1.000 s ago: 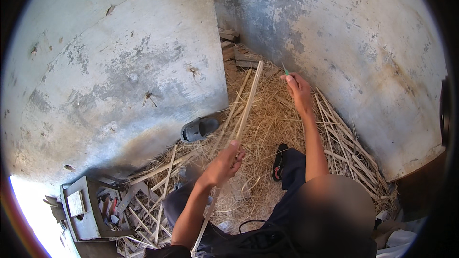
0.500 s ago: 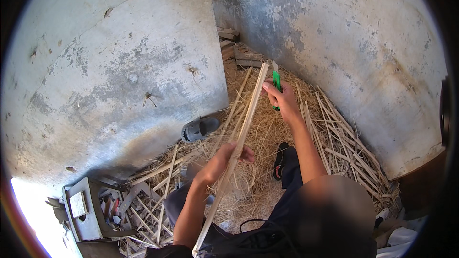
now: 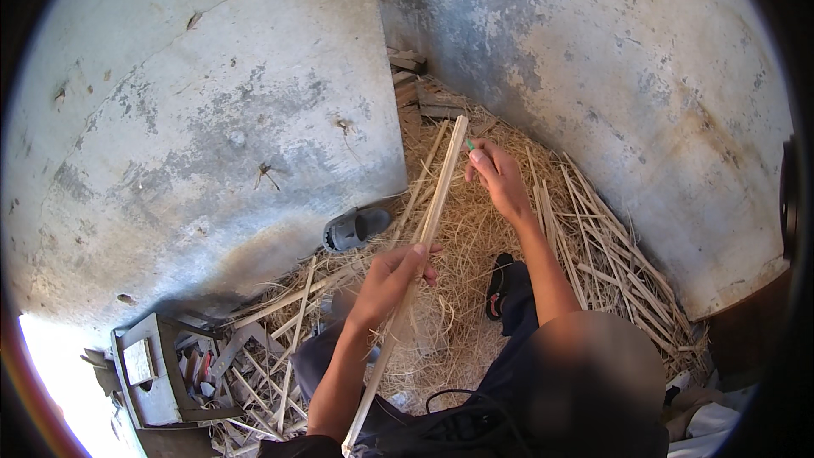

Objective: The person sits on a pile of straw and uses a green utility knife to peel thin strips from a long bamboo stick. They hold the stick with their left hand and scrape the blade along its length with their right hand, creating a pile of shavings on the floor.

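My left hand (image 3: 392, 282) is closed around a long pale bamboo strip (image 3: 443, 174), its thumb lying on top. The strip slants from my lap up to the far side, and lines along its upper part look like splits or several slats held together. Beside the strip's far end, my right hand (image 3: 500, 176) is closed on a green utility knife (image 3: 471, 145). Only a small green part of the knife shows past the fingers; its blade cannot be made out.
Shavings (image 3: 475, 229) cover the floor between my legs. Many loose strips (image 3: 623, 267) lie along the right wall. A grey clog (image 3: 356, 229) rests by the left wall panel (image 3: 254, 119). At lower left stands a worn box-like frame (image 3: 161, 369) with scraps inside.
My right hand has turned, so the knife, plainly seen before with its blade, is now mostly hidden. The strip's far end has shifted slightly left, and my left thumb now lies over it.
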`<state>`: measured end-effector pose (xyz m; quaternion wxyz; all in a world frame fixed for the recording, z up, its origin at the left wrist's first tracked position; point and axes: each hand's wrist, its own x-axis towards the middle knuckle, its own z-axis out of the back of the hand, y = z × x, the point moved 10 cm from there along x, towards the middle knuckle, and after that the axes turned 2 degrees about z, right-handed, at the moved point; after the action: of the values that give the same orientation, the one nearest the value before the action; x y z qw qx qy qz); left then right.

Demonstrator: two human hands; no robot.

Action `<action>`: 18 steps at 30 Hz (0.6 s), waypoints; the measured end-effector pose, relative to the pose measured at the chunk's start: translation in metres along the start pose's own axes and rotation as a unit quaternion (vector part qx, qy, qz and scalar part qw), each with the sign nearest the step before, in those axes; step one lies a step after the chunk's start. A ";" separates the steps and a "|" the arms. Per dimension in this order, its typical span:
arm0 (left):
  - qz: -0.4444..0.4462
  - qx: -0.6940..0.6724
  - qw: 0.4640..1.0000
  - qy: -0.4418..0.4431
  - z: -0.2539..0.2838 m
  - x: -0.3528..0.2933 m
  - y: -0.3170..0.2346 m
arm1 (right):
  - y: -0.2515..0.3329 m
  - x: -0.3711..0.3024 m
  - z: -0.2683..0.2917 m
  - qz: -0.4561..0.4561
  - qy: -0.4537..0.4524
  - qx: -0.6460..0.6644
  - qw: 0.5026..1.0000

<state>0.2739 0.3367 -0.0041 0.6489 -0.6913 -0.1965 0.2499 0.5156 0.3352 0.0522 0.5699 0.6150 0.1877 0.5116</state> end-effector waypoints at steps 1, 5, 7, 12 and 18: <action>0.003 0.000 1.000 -0.016 0.003 0.001 0.001 | 0.001 -0.001 -0.001 0.015 0.001 -0.027 1.000; 0.012 -0.014 0.999 -0.049 0.008 0.002 0.004 | 0.007 -0.005 -0.010 0.054 0.044 -0.136 0.988; 0.023 -0.040 0.998 -0.052 0.009 0.000 0.006 | 0.013 -0.008 -0.017 0.063 0.076 -0.170 0.980; 0.045 -0.123 0.991 -0.036 0.008 0.004 0.017 | 0.031 -0.015 -0.034 0.134 0.102 -0.237 0.957; 0.047 -0.135 0.989 -0.038 0.007 0.005 0.021 | 0.037 -0.023 -0.053 0.155 0.142 -0.230 0.950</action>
<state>0.2722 0.3433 -0.0254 0.5296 -0.7706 -0.2206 0.2775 0.4488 0.3331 0.0664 0.5773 0.4094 0.0463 0.7049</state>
